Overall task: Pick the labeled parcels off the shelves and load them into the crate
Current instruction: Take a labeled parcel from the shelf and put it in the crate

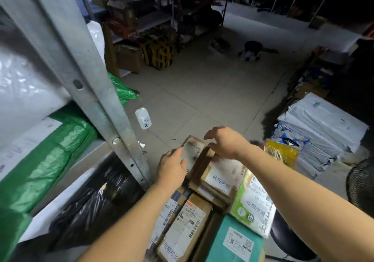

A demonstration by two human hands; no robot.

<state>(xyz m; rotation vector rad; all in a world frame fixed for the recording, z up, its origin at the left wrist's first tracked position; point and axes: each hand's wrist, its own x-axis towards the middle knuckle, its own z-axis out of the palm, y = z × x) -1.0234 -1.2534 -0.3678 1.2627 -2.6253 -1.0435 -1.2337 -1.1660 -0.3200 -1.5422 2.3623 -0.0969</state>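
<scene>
My left hand [172,165] pinches a blurred small parcel [192,151] at twelve o'clock of the parcel pile [204,205]; my right hand [224,141] hovers spread above. I can't see the crate.

A small brown parcel [192,152] with a white label stands tilted at the far end of the pile. Near it lies a flat cardboard parcel [219,177] with a printed label, then a long brown box [185,228], a white-green bag [254,203] and a teal parcel [235,241].
</scene>
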